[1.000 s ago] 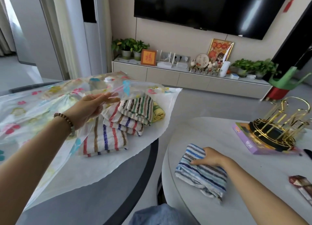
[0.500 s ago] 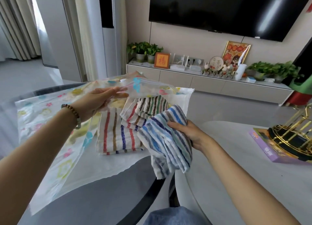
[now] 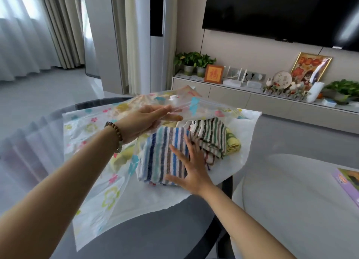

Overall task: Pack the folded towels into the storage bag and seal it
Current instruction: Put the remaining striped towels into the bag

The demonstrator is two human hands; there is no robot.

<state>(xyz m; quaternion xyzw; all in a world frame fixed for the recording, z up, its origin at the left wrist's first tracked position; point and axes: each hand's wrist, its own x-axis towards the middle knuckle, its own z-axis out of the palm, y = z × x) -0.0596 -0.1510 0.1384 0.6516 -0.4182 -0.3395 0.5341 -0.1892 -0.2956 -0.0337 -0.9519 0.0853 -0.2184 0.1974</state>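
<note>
Fingers of left hand (image 3: 143, 122) lay straight under the upper sheet of bag (image 3: 93, 181), lifting its edge, so the mouth stood wide. Right hand (image 3: 191, 173), fingers spread, pressed blue towel (image 3: 163, 157) flat inside, just beside other towels (image 3: 211, 136), near the rim of bench (image 3: 155, 235).

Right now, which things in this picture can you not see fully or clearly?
Head view only.
1. Red-striped towels: mostly covered by the blue striped towel and right hand.
2. Left hand fingertips: blurred behind storage bag film, grip unclear.
3. Purple box: cut by right edge.
</note>
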